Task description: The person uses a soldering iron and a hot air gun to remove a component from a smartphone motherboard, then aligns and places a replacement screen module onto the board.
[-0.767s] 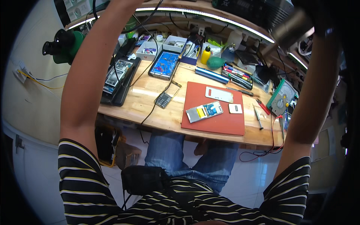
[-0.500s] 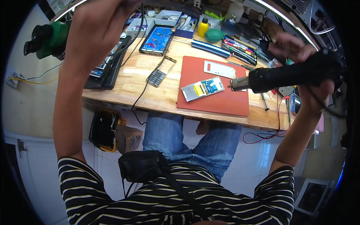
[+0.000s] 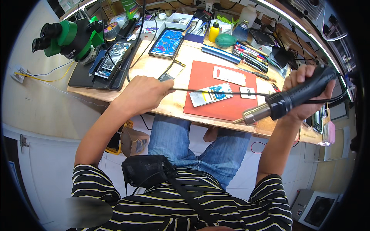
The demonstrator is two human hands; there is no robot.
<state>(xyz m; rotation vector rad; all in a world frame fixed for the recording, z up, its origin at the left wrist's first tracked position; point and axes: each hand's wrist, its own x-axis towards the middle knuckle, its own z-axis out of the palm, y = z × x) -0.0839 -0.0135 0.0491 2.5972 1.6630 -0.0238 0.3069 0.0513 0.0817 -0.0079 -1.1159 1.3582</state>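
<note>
My right hand is closed around the black handle of a hot air gun, its metal nozzle pointing left and down over the mat's near right corner. A black cable stretches left from the gun, and my left hand pinches it. Below the cable, on a red mat, lies an opened phone with its inside showing. A white phone back cover rests behind it, and a small white-framed piece sits to its right. Near my left fingers is a thin phone frame.
A green and black microscope stands at the left, beside a black tray with phone parts. Farther back are a blue-screened device, parts boxes, a yellow bottle, a green air blower and pens.
My left hand has come down from the upper left to the table's front, holding the cable. My right hand has lowered the hot air gun, its nozzle now tilted downward toward me.
</note>
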